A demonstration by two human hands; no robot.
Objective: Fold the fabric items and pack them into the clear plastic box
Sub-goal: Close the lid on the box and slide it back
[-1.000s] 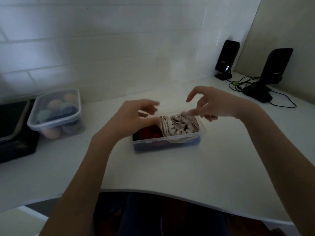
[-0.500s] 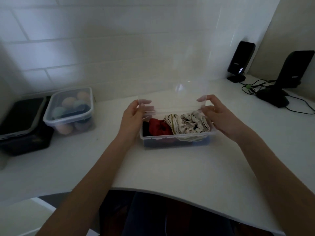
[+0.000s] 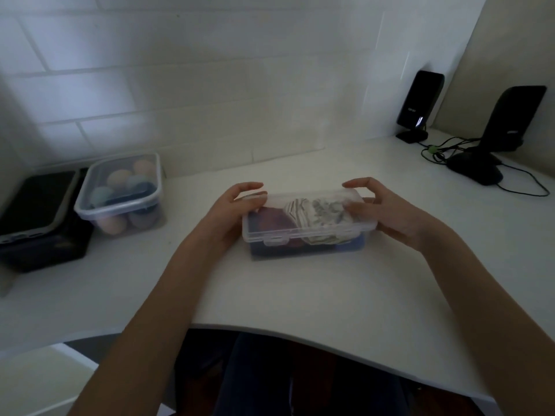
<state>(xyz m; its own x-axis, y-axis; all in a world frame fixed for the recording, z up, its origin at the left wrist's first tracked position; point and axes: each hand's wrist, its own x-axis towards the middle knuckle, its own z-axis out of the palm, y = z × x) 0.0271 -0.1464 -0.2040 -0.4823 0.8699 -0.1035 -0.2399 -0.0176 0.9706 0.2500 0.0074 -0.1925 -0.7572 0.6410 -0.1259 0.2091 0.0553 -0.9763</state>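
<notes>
Storage tub (image 3: 120, 195) with pale rounded items sits well off to the left of the left hand's fingers, beside a dark tray (image 3: 36, 211); neither touched, likely set aside to keep the work area free.

Left hand (image 3: 231, 211) cups the left end of the clear plastic box (image 3: 309, 225), fingers (image 3: 252, 186) curled over the lid's far corner, thumb on the lid top. Looks like a steadying and pressing hold, not a lift.

Between the two sets of fingers, the box rests on the counter (image 3: 300, 283), lid down. Folded fabric items (image 3: 312, 211) show through it: red to the left, striped and patterned to the right. Front latch (image 3: 277, 239) looks not fully snapped, hard to tell.

Right hand (image 3: 387, 211) mirrors the grip, fingers (image 3: 357, 184) arched over the far right corner, pressing evenly so the lid seats flat.

Speakers (image 3: 420, 103) and cables lie well right of those fingers.
</notes>
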